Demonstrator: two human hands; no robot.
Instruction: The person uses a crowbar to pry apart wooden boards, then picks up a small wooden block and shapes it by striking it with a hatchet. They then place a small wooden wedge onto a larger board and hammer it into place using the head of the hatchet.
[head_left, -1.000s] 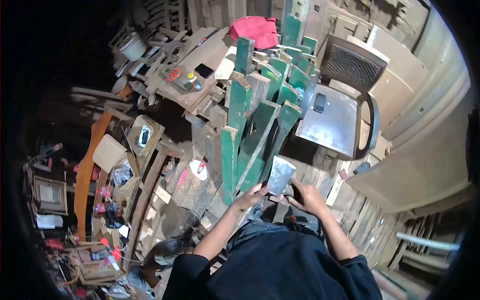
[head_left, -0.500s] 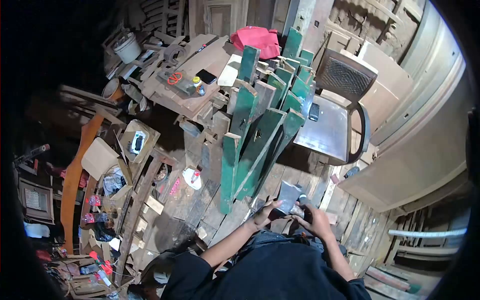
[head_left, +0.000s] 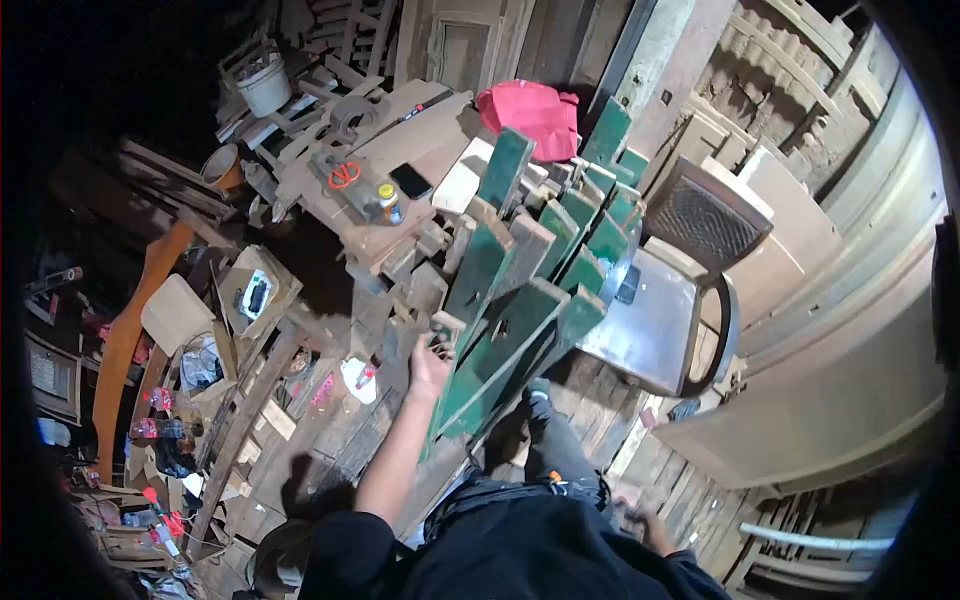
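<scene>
My left hand (head_left: 432, 365) reaches forward to the upper end of a green-painted wooden plank (head_left: 447, 322), its fingers curled round the edge. This plank stands at the front of a leaning bunch of green planks (head_left: 510, 335) with bare sawn ends. My right hand (head_left: 650, 528) is low beside my right hip, apart from the planks. It is blurred and partly hidden by my dark shirt, so what its fingers hold, if anything, cannot be made out. A small orange item (head_left: 556, 480) shows at my waist.
A chair (head_left: 640, 320) stands right of the planks. Behind them, a worktable (head_left: 360, 225) carries orange-handled scissors (head_left: 344, 176), a phone (head_left: 411, 181) and a yellow-capped bottle (head_left: 388, 200). A red bag (head_left: 530, 115) lies behind. Wood scraps and a white container (head_left: 359, 381) are at left.
My hands were together over a clear plastic packet; now they are apart. My left hand has moved forward onto the green plank, my right down to my side. The packet is out of sight.
</scene>
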